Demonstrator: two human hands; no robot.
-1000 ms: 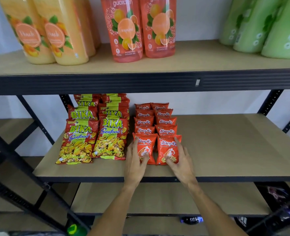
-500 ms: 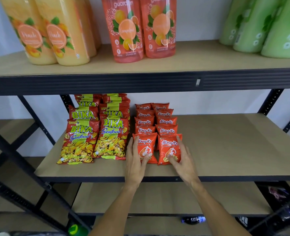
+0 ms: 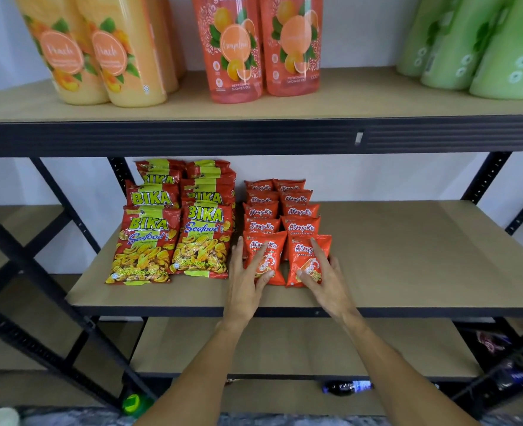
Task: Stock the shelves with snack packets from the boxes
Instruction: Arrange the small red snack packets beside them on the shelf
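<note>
At the shelf's front edge, the left hand [image 3: 248, 281] and right hand [image 3: 324, 276] lie open-fingered on the two front orange packets [image 3: 265, 256], light, crinkly, puffed bags best pinched at their sealed edges, their rows running back beside the Bika bags [image 3: 145, 241].
</note>
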